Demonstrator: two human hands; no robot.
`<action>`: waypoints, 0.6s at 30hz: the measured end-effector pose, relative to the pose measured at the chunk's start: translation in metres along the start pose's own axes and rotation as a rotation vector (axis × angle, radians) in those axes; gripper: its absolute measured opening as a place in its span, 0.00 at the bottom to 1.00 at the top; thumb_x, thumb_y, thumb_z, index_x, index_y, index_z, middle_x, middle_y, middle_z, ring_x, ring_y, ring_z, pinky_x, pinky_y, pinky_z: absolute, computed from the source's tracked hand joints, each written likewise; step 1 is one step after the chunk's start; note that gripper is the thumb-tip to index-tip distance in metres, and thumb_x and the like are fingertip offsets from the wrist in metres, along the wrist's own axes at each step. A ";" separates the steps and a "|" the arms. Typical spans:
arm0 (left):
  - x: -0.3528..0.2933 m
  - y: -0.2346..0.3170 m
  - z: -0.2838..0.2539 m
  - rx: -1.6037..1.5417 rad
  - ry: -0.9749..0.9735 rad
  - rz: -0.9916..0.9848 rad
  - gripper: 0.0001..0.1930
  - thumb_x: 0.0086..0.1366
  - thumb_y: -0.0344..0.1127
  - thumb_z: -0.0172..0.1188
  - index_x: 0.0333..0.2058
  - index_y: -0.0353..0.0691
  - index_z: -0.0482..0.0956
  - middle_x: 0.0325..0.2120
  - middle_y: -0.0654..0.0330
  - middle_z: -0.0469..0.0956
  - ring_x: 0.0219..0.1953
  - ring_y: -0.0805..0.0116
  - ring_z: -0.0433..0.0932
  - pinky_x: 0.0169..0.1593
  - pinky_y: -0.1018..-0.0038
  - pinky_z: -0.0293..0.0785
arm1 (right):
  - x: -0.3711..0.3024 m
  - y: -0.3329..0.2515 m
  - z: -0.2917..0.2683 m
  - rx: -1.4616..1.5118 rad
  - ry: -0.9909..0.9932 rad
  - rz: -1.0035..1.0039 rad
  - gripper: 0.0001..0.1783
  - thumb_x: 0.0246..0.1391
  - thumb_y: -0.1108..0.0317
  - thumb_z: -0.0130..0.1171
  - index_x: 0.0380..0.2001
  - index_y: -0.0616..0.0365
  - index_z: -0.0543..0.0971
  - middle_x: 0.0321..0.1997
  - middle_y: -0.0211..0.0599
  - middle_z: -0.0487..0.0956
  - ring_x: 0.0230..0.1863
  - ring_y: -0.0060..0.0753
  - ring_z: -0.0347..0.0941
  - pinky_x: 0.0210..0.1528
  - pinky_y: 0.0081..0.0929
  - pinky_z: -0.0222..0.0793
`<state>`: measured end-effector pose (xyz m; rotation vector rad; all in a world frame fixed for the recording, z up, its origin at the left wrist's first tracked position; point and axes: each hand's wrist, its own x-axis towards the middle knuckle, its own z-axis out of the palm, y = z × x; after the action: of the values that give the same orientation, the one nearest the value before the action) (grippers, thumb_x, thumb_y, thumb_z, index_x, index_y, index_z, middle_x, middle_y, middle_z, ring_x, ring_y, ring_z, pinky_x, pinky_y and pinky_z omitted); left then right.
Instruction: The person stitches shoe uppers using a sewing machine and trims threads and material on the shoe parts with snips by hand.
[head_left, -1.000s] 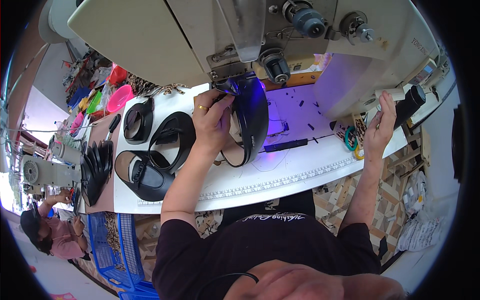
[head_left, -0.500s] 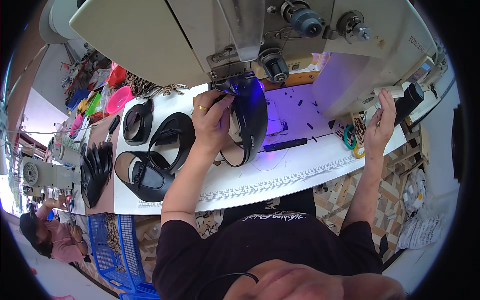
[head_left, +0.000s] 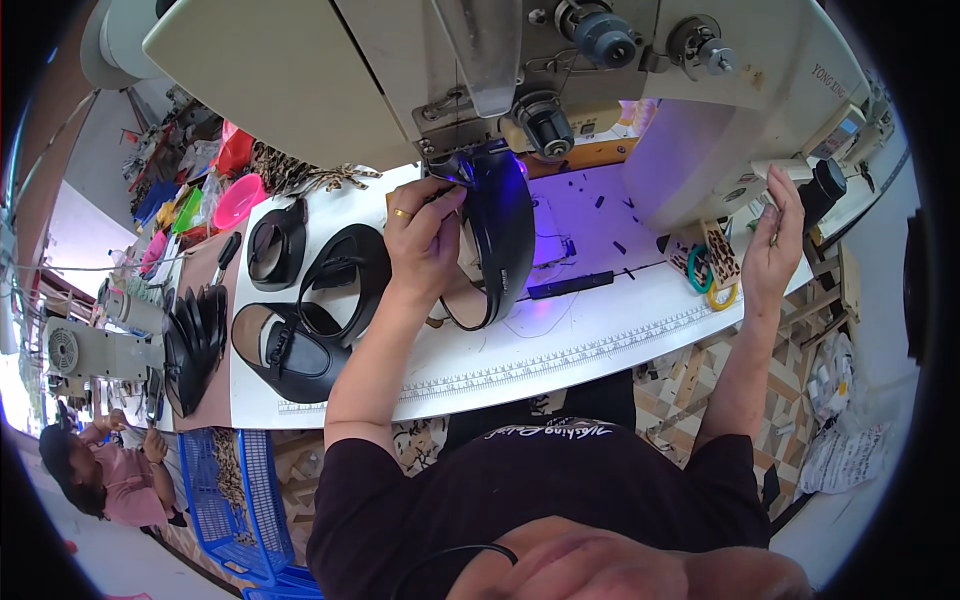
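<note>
Head view: left hand (head_left: 425, 240) fingers pinched on black shoe upper (head_left: 500, 235) under the sewing machine (head_left: 480, 90) head, near table (head_left: 560, 345) back edge. Right hand (head_left: 772, 250) fingers loosely curled on machine's handwheel (head_left: 825, 190), right end.

The large cream-painted metal sewing machine (head_left: 330, 70) has a smooth, faintly satin enamel finish, with bare steel knobs and a dark plastic dial near its needle post. Under the needle, the curved black leather shoe upper (head_left: 503, 240) looks smooth and semi-glossy, catching violet light, with a matt tan lining inside. The white laminate worktable (head_left: 560, 340) is smooth and slightly shiny. Beside it, the finished black leather uppers (head_left: 300, 340) show the same soft sheen. The blue plastic crate (head_left: 235, 490) is a glossy lattice. The left hand (head_left: 425, 235) wears a polished gold-coloured metal ring.
</note>
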<state>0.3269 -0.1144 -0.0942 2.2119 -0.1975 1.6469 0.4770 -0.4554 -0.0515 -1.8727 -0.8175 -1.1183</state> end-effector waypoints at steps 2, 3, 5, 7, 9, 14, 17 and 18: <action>0.001 0.001 -0.001 -0.022 0.008 -0.004 0.17 0.41 0.14 0.58 0.31 0.40 0.79 0.33 0.59 0.76 0.34 0.63 0.73 0.37 0.73 0.68 | -0.003 -0.005 -0.004 0.005 0.008 -0.029 0.15 0.60 0.79 0.41 0.49 0.63 0.70 0.56 0.39 0.69 0.58 0.32 0.64 0.59 0.25 0.57; 0.002 0.002 -0.002 -0.028 -0.002 -0.012 0.16 0.41 0.14 0.58 0.31 0.40 0.79 0.33 0.59 0.76 0.34 0.64 0.73 0.37 0.74 0.68 | -0.005 -0.008 -0.005 0.010 0.015 -0.059 0.14 0.60 0.79 0.41 0.48 0.63 0.71 0.55 0.39 0.70 0.57 0.32 0.65 0.58 0.25 0.58; 0.002 0.001 -0.004 -0.032 -0.013 -0.020 0.16 0.42 0.14 0.58 0.31 0.40 0.80 0.32 0.60 0.76 0.34 0.64 0.73 0.37 0.74 0.68 | -0.007 -0.014 -0.007 0.002 0.016 -0.073 0.14 0.60 0.79 0.41 0.47 0.63 0.71 0.54 0.40 0.70 0.57 0.32 0.65 0.58 0.26 0.58; 0.003 0.000 -0.001 -0.031 -0.006 -0.011 0.16 0.42 0.14 0.57 0.31 0.40 0.80 0.32 0.60 0.76 0.35 0.64 0.73 0.37 0.74 0.68 | -0.009 -0.017 -0.009 -0.011 0.017 -0.089 0.14 0.60 0.79 0.41 0.46 0.63 0.71 0.53 0.40 0.71 0.56 0.33 0.65 0.58 0.26 0.59; 0.002 -0.001 -0.002 -0.039 -0.010 -0.018 0.16 0.42 0.14 0.57 0.31 0.40 0.80 0.33 0.60 0.76 0.35 0.64 0.73 0.37 0.74 0.68 | -0.013 -0.019 -0.008 0.039 0.003 -0.068 0.13 0.60 0.79 0.41 0.45 0.63 0.72 0.52 0.41 0.71 0.55 0.33 0.66 0.57 0.26 0.59; -0.002 -0.011 -0.001 -0.031 -0.015 -0.014 0.16 0.41 0.14 0.57 0.30 0.40 0.80 0.33 0.60 0.76 0.35 0.64 0.73 0.37 0.73 0.68 | -0.023 -0.032 0.000 0.076 -0.055 -0.050 0.12 0.60 0.78 0.42 0.44 0.64 0.72 0.49 0.41 0.73 0.52 0.33 0.67 0.55 0.25 0.60; -0.004 -0.017 -0.001 -0.005 0.019 -0.018 0.16 0.41 0.15 0.57 0.30 0.40 0.80 0.32 0.59 0.75 0.34 0.63 0.73 0.37 0.73 0.69 | -0.035 -0.041 0.006 0.123 -0.141 -0.021 0.11 0.60 0.77 0.42 0.44 0.64 0.72 0.46 0.40 0.73 0.48 0.31 0.69 0.51 0.23 0.61; -0.005 -0.016 -0.001 -0.007 0.009 -0.040 0.16 0.41 0.15 0.58 0.30 0.39 0.79 0.32 0.59 0.75 0.34 0.63 0.73 0.37 0.72 0.69 | -0.038 -0.043 0.008 0.161 -0.198 0.015 0.11 0.61 0.76 0.42 0.43 0.64 0.73 0.45 0.40 0.74 0.46 0.30 0.69 0.49 0.22 0.62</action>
<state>0.3302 -0.0997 -0.1018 2.1885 -0.1545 1.6325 0.4296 -0.4322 -0.0751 -1.8700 -0.9733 -0.8402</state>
